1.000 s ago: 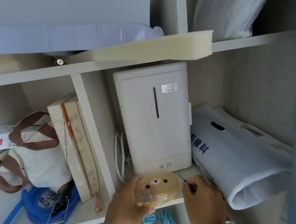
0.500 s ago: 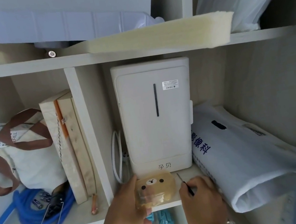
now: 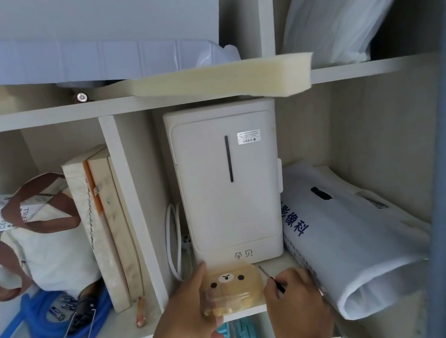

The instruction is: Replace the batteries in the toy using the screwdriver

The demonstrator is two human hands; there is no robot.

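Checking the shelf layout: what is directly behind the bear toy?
A white appliance stands upright behind the bear toy; a white cable loops beside it. The shelf floor between them is hidden.

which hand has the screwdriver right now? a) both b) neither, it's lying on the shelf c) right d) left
c: the right hand grips the thin screwdriver, its tip pointing up toward the bear toy, which the left hand holds.
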